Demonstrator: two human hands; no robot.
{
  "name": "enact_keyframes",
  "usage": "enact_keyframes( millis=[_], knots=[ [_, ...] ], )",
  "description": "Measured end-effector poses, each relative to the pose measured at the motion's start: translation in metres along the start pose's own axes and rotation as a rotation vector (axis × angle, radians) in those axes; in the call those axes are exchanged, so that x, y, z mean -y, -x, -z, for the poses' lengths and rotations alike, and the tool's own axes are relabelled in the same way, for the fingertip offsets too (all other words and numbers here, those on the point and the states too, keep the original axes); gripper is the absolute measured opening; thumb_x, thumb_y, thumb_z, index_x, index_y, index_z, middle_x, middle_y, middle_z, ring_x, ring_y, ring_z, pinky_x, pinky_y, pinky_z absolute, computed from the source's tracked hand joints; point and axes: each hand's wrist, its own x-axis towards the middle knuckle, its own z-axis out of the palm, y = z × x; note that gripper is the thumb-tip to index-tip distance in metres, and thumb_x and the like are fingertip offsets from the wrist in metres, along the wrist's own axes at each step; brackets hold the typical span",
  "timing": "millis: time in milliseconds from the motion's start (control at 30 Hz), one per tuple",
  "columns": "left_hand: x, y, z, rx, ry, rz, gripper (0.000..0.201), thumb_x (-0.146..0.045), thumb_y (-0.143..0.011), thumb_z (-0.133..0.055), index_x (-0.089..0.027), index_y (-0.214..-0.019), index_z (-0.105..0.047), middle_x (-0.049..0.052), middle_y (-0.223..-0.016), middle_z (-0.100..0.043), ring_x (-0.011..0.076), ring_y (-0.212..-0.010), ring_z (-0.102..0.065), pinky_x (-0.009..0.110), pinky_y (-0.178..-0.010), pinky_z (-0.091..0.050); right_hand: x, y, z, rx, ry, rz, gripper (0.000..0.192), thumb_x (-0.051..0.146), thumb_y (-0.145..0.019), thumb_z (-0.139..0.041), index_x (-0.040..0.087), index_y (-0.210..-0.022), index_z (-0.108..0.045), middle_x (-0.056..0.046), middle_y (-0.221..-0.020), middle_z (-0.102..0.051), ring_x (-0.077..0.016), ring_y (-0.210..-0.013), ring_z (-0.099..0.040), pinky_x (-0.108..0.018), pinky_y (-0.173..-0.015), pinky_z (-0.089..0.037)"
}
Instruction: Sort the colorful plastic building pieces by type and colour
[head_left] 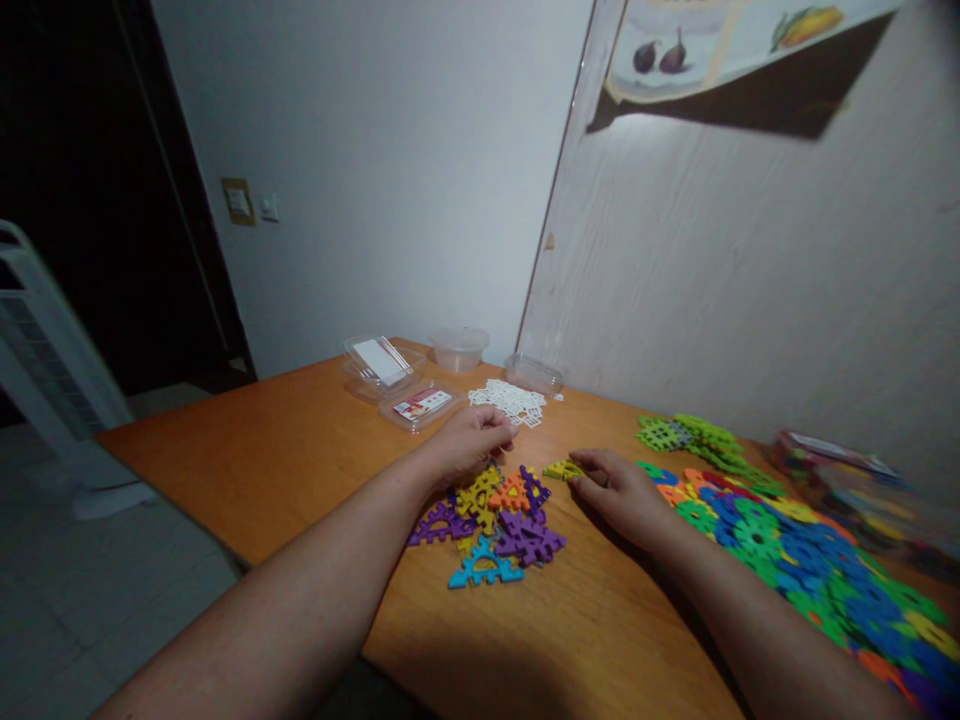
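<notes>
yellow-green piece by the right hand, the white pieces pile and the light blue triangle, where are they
yellow-green piece (pixel 562 469), head view, middle of its flat top
white pieces pile (pixel 510 401), head view, centre of the pile
light blue triangle (pixel 485 570), head view, its lower bar

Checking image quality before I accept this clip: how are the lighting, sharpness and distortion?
Head view: dim overall, doorway nearly black; wide-angle bend tilts the walls; right-edge pile of pieces and left forearm blur; both hands, left hand and right hand, stay readable; no glare.
</notes>
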Motion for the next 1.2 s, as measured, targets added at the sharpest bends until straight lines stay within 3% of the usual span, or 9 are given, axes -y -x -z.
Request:
enact_keyframes(
  millis=[133,367,600,767,900,1033,1100,1200],
  knots=[
    [0.002,-0.002,0.0,0.003,-0.018,-0.005,0.035,-0.048,-0.074,-0.072,-0.016,-0.079,-0.059,0.003,-0.072,-0.066,0.0109,-0.061,-0.055,0.023,-0.058,-0.038,0.001,-0.001,-0.001,-0.011,0.028,-0.008,0.045,0.036,-0.085,-0.057,0.012,-0.122,-0.068,-0.012,-0.098,-0.076,-0.0265,-0.092,-0.07,-0.041,-0.082,-0.056],
    [0.0,-0.001,0.001,0.025,-0.063,-0.022,0.025,-0.04,-0.082,-0.064,-0.015,-0.079,-0.058,0.002,-0.07,-0.065,0.0098,-0.059,-0.053,0.021,-0.056,-0.037,-0.004,-0.003,-0.006,-0.016,0.084,0.038,0.044,0.035,-0.085,-0.061,0.016,-0.125,-0.066,-0.013,-0.124,-0.07,-0.0267,-0.109,-0.067,-0.043,-0.096,-0.051],
    [0.001,0.001,0.004,0.03,-0.094,-0.024,0.023,-0.038,-0.081,-0.065,-0.016,-0.08,-0.058,0.001,-0.068,-0.062,0.0084,-0.055,-0.049,0.021,-0.053,-0.034,-0.004,-0.004,-0.009,-0.039,0.202,0.035,0.04,0.034,-0.084,-0.063,0.017,-0.119,-0.07,-0.014,-0.116,-0.071,-0.0286,-0.105,-0.065,-0.042,-0.093,-0.049],
    [0.003,0.001,0.011,0.157,-0.148,-0.066,0.028,-0.042,-0.076,-0.069,-0.015,-0.081,-0.06,-0.001,-0.067,-0.059,0.0094,-0.057,-0.049,0.022,-0.052,-0.032,-0.001,-0.004,-0.011,-0.062,0.253,0.016,0.039,0.037,-0.086,-0.06,0.016,-0.118,-0.07,-0.015,-0.108,-0.071,-0.0291,-0.102,-0.064,-0.04,-0.09,-0.048],
    [0.004,0.002,0.013,0.2,-0.309,-0.114,0.033,-0.046,-0.075,-0.069,-0.015,-0.081,-0.065,0.001,-0.072,-0.062,0.0121,-0.064,-0.053,0.022,-0.054,-0.033,0.006,-0.002,-0.005,-0.129,0.256,0.02,0.04,0.04,-0.087,-0.058,0.014,-0.116,-0.069,-0.014,-0.104,-0.069,-0.0279,-0.098,-0.063,-0.038,-0.086,-0.048],
    [0.005,0.002,0.011,0.245,-0.554,-0.162,0.036,-0.051,-0.078,-0.066,-0.015,-0.082,-0.068,0.002,-0.073,-0.064,0.0141,-0.065,-0.054,0.023,-0.054,-0.032,0.023,0.003,0.0,-0.244,0.175,0.064,0.021,0.035,-0.088,-0.055,0.019,-0.092,-0.068,-0.007,-0.089,-0.067,-0.022,-0.084,-0.061,-0.033,-0.073,-0.045],
    [0.005,0.003,0.01,0.256,-0.686,-0.207,0.035,-0.051,-0.076,-0.067,-0.016,-0.08,-0.07,0.003,-0.074,-0.065,0.0155,-0.069,-0.055,0.024,-0.057,-0.034,0.033,0.007,0.002,-0.155,0.066,0.062,0.019,0.035,-0.088,-0.055,0.021,-0.08,-0.064,-0.003,-0.076,-0.064,-0.0181,-0.072,-0.057,-0.029,-0.063,-0.041],
    [0.004,0.004,0.009,0.234,-0.816,-0.264,0.033,-0.05,-0.074,-0.068,-0.018,-0.08,-0.071,0.004,-0.078,-0.067,0.0178,-0.075,-0.057,0.025,-0.061,-0.036,0.047,0.015,0.008,0.141,-0.124,0.062,0.02,0.037,-0.087,-0.059,0.021,-0.077,-0.061,0.001,-0.067,-0.058,-0.0147,-0.062,-0.052,-0.026,-0.054,-0.035]
  ],
)
